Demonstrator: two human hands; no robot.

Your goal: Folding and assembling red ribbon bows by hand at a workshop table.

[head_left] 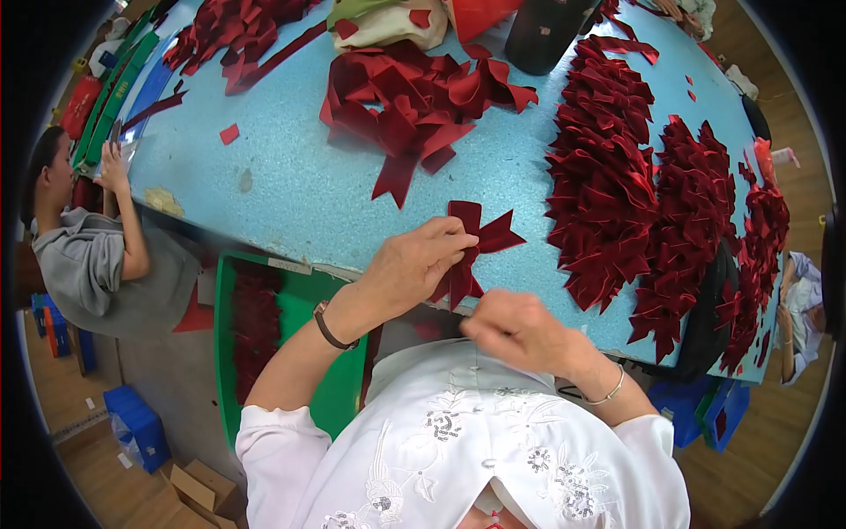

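Observation:
A dark red ribbon bow (465, 212) with notched tails lies at the near edge of the light blue table (291, 189). My left hand (414, 264) pinches it at its middle, thumb and fingers closed on the fabric. Just to the right and nearer my body is my right hand (520, 331), curled and slightly blurred, apart from the bow. Whatever it may hold is hidden. Beyond my hands lies a loose heap of red ribbon pieces (388, 101), and a long row of stacked red bows (604, 176) runs along my right side.
More rows of bows (692, 212) fill the table's right side, beside a black object (709, 309). A dark cylinder (551, 35) stands at the back. Below the table edge at left is a green bin (304, 388) with red pieces inside. A person (106, 238) in grey is at left.

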